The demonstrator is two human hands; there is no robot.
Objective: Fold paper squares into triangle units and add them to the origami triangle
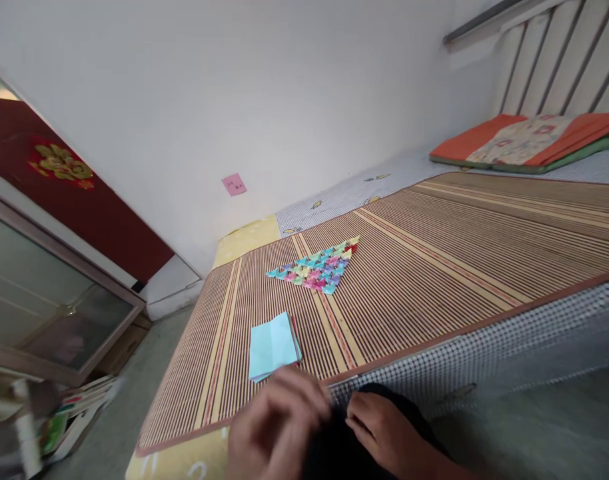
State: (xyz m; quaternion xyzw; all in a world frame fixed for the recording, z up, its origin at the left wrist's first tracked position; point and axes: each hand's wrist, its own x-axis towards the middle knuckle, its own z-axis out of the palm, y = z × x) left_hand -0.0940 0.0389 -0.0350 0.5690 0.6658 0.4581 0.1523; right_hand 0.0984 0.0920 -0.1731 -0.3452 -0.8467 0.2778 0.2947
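My left hand (279,420) is smeared by motion, its fingers bent, just in front of a stack of light blue paper sheets (273,347). It overlaps the near edge of that stack in the view; whether it touches cannot be made out. My right hand (384,427) rests by my dark-clothed knee (329,447), fingers curled together, with nothing visible in them. A bit of red shows along the stack's right side. Farther back, many small folded paper pieces (317,265) in blue, pink, yellow, green and purple lie grouped in a triangle.
A striped woven mat (409,267) covers the bed, over a checked sheet (434,340). Folded orange and floral bedding (529,141) lies far right near a radiator (559,60). A pink note (233,185) is on the wall. A glass-paned door (49,293) stands at left.
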